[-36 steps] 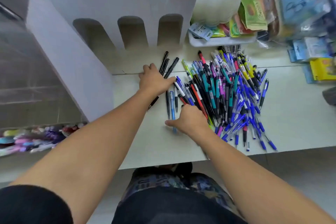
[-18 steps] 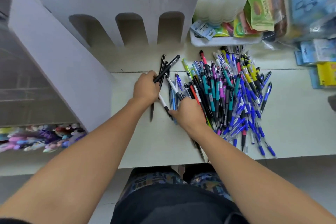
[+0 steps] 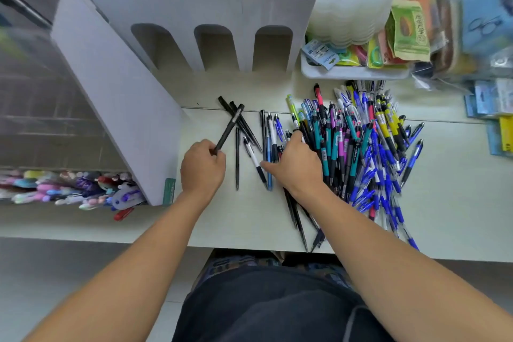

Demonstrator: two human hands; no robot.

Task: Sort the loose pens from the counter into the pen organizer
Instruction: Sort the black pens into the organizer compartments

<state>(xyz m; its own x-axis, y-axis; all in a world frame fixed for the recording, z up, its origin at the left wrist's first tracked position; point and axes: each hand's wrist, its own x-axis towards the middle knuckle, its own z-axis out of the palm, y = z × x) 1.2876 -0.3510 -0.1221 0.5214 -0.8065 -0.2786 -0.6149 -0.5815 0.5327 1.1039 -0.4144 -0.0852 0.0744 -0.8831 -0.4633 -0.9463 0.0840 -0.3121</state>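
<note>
The left hand (image 3: 202, 166) curls around the lower end of a black pen (image 3: 228, 129), which slants up toward 1 o'clock over two more black pens (image 3: 244, 128) lying on the counter (image 3: 449, 203). The right hand (image 3: 297, 166) rests on the left edge of the big pen pile (image 3: 366, 147), fingers bent among the pens; whether it pinches one I cannot tell. The white pen organizer (image 3: 194, 8), with three arched slots, stands at 12 o'clock. At 2 o'clock a green packet (image 3: 410, 33) in a white tray (image 3: 352, 73) bears Chinese characters, too blurred to read.
</note>
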